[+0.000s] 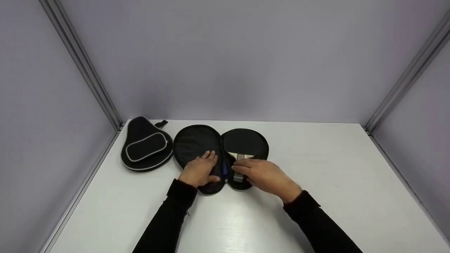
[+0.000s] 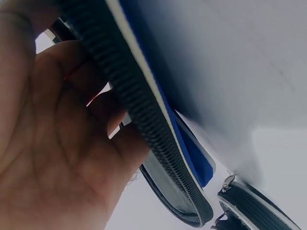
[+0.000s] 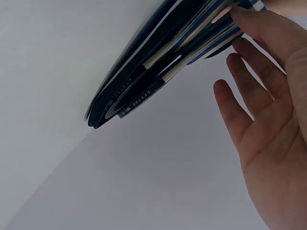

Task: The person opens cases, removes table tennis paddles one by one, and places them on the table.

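Note:
A black racket case point(image 1: 197, 140) lies unfolded on the white table. In its right half sits a table tennis paddle point(image 1: 242, 140) with dark rubber and a pale, striped handle pointing toward me. In the right wrist view two paddles point(image 3: 165, 74) show stacked edge-on. My right hand point(image 1: 262, 174) pinches the handle between fingers and thumb, the other fingers extended. My left hand point(image 1: 200, 170) rests on the case's left half, its fingers straight and spread. The zippered edge point(image 2: 148, 124) runs past that hand in the left wrist view.
A second black case point(image 1: 142, 149), with light piping and a front pocket, lies at the table's left, close beside the unfolded one. Its strap point(image 1: 161, 123) points toward the back wall point(image 1: 239, 63). Blue material point(image 1: 225, 170) shows at the case's fold.

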`<state>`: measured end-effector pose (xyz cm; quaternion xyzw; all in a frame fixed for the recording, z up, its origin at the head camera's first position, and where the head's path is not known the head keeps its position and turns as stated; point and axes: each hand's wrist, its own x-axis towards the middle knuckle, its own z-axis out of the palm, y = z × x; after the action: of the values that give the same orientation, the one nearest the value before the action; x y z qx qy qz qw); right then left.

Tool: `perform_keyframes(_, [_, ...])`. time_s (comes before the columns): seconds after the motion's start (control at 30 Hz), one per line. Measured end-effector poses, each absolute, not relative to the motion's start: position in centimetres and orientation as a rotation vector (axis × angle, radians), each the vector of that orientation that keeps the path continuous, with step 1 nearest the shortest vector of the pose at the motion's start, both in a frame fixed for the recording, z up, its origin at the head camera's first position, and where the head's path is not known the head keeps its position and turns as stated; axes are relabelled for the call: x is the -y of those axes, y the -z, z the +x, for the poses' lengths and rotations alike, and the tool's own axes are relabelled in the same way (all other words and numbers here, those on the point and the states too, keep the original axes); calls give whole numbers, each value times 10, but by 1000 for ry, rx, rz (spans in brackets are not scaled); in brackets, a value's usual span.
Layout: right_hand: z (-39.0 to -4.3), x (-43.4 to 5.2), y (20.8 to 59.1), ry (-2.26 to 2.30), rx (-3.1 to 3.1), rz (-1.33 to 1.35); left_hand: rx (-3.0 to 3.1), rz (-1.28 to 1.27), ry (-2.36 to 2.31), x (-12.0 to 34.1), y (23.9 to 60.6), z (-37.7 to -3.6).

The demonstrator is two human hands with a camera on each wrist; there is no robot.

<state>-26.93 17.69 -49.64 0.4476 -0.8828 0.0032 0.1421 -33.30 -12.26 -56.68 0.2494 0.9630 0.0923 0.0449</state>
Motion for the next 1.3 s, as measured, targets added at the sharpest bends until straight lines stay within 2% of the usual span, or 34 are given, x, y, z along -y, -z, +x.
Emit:
perform_keyframes(0.27, [-265,-163,506,176,2453,1282,-2927,733,-259,121,566,-334])
perform_keyframes(0.7, [-266,-161,512,138,2397,1237,-2918,742,-171,123,572,-338])
perform_keyframes(1.3, [-268,-169,499,123,2399,1109,-2926,744,-184,121,572,-338])
